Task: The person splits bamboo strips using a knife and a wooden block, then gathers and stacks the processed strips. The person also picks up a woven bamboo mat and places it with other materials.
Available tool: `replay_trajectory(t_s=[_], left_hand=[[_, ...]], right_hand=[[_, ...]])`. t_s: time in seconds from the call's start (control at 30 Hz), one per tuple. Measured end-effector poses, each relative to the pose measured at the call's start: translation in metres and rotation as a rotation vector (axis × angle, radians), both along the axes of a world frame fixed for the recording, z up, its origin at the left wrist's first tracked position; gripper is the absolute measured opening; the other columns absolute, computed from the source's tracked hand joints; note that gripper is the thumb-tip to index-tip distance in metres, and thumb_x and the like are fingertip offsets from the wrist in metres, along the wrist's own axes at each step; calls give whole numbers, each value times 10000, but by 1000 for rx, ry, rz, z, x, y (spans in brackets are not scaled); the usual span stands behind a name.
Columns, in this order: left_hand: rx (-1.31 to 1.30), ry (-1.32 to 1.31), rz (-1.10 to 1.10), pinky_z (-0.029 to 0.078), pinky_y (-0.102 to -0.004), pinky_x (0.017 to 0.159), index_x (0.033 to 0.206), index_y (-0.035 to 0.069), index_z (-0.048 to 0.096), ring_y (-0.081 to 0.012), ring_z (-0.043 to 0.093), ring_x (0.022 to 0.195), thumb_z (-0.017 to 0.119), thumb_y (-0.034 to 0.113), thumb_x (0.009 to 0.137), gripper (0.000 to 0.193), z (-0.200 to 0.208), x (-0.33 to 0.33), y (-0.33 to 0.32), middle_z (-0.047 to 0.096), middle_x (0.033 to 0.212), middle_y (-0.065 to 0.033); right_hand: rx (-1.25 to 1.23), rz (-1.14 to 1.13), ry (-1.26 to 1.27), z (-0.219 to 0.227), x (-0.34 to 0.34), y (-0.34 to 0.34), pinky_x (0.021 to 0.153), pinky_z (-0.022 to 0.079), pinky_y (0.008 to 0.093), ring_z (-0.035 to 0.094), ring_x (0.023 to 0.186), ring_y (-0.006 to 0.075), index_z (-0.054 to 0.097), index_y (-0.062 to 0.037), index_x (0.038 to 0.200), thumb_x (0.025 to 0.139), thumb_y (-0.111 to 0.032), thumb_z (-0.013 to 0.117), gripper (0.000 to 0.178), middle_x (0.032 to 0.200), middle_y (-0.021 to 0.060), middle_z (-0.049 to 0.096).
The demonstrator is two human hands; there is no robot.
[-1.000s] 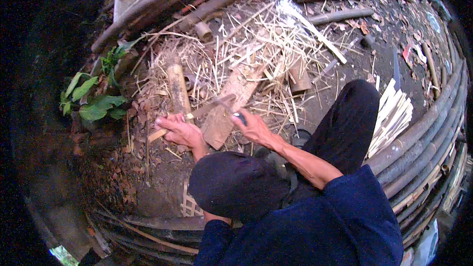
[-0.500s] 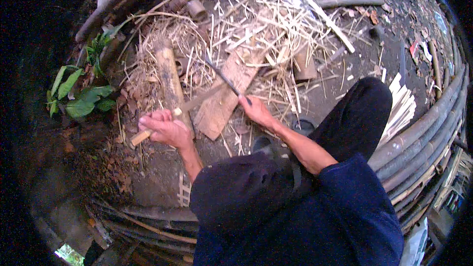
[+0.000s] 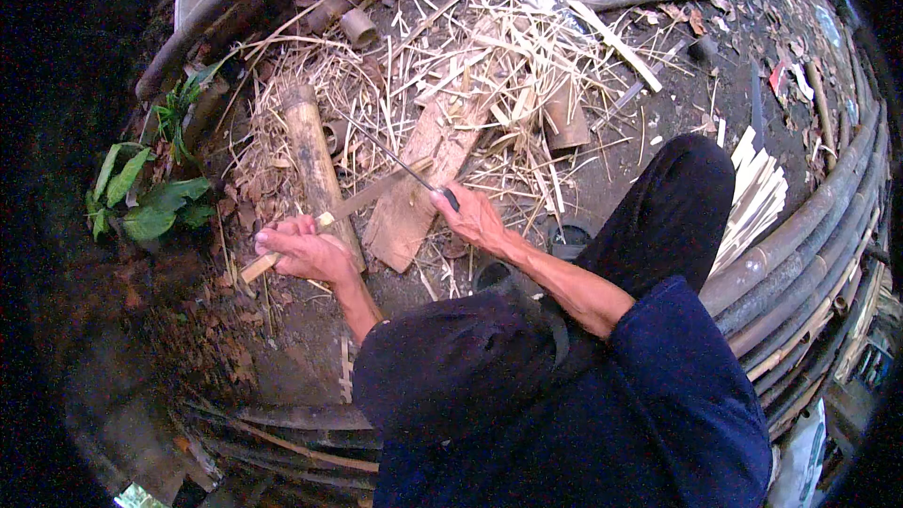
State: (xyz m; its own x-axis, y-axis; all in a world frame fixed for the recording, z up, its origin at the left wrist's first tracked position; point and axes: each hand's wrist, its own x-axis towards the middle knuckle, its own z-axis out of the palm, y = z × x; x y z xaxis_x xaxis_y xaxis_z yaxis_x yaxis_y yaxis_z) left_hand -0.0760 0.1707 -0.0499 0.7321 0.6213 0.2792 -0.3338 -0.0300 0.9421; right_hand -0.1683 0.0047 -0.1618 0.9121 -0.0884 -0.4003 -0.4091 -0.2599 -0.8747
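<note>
My left hand [image 3: 306, 252] is closed around a long flat piece [image 3: 374, 193] with a pale, squared wooden near end; its brown far part reaches to the right, and I cannot tell whether that part is wood or blade. My right hand [image 3: 470, 218] grips a slim dark tool [image 3: 384, 149] by its black handle, its thin shaft pointing far left. The tool crosses the flat piece's far end in view; whether they touch is unclear. Beneath them lie a bamboo log [image 3: 310, 146] and a broad brown board [image 3: 406, 212].
Pale shavings and strips [image 3: 508, 66] cover the ground ahead. A short bamboo section [image 3: 566, 120] lies right of the board. Beside my right knee is a bundle of pale strips [image 3: 752, 193]. Long bamboo poles [image 3: 790, 240] curve along the right, and a leafy plant [image 3: 155, 207] grows at left.
My right hand and the slim tool have shifted left and slightly nearer to me. The left hand keeps its hold on the flat piece. The whole view has shifted a little.
</note>
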Motion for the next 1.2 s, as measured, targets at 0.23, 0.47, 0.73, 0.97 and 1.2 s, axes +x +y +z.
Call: replay_trajectory(t_s=[0.23,0.47,0.73,0.97,1.2], left_hand=[[26,24,-4,266,-250,463,830,101,318,-70,272,508,407,364,994,322,1,-6,-11,264,562,41],[-65,-36,-210,307,-239,506,944,80,386,-83,291,518,405,486,961,407,-3,-6,-10,295,585,24],[-485,-212,-463,332,-266,627,1070,7,467,-118,357,605,280,774,820,828,2,-28,-11,378,645,-16],[-809,-167,-479,311,-250,563,960,-34,577,-130,354,543,271,645,886,748,-22,-42,20,373,566,-23],[-774,-151,-555,360,-266,575,897,-37,592,-137,413,584,326,566,912,660,-45,-56,18,470,636,-59]], right_hand=[[-112,-48,96,-44,-14,-7,763,464,514,605,873,432,573,-37,1028,902,-480,469,473,911,255,634],[-218,-91,-31,-76,-19,-24,765,466,505,602,887,429,587,3,904,899,-492,478,506,889,275,621],[-272,-96,-96,-47,-52,-27,723,452,507,593,821,459,569,30,909,924,-466,447,511,827,299,602],[-326,-7,-328,-51,-56,-36,693,455,499,598,782,445,585,-5,989,923,-423,462,440,820,285,608],[-385,-64,-40,-69,-81,-46,781,480,476,601,899,440,575,-52,1101,914,-468,462,470,906,265,634]])
